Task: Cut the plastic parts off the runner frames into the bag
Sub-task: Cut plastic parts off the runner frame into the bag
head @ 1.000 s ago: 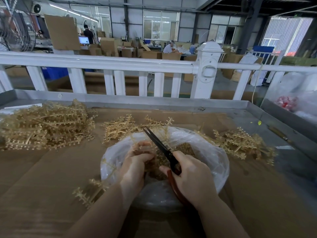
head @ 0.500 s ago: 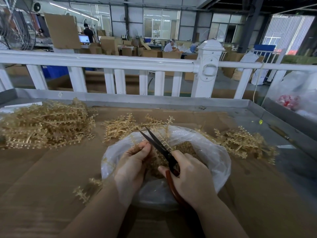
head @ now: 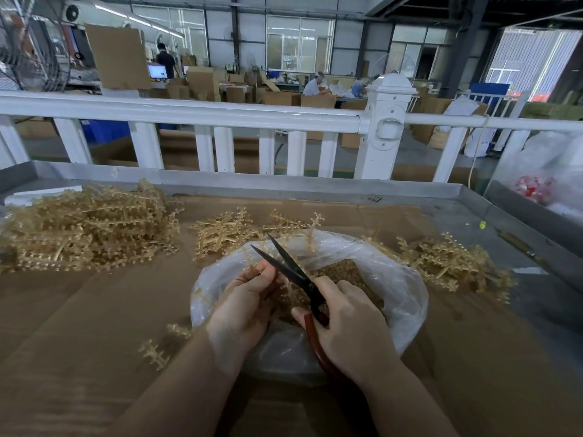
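Gripping the red handles of the scissors (head: 291,272), the right hand (head: 350,326) was held over the near right rim of the bag (head: 400,291), fingers curled round the loops. The dark blades were seen spread apart, tips pointing up and away to the left, crossing just above the left hand (head: 244,302). A runner (head: 252,266) was pinched between that hand's thumb and curled fingers, its amber branches poking up beside the lower blade; whether blade and plastic were touching could not be told. The runner was kept over the bag's open mouth, directly left of the blades. Inside the bag, a heap of cut parts (head: 344,272) was lying beyond and beneath both hands. A large pile (head: 85,228) of runners was left on the cardboard at far left, well apart from the hands. A smaller cluster (head: 227,234) was seen just behind the bag, and another heap (head: 448,263) to its right. Loose pieces (head: 154,354) were lying near the left forearm.
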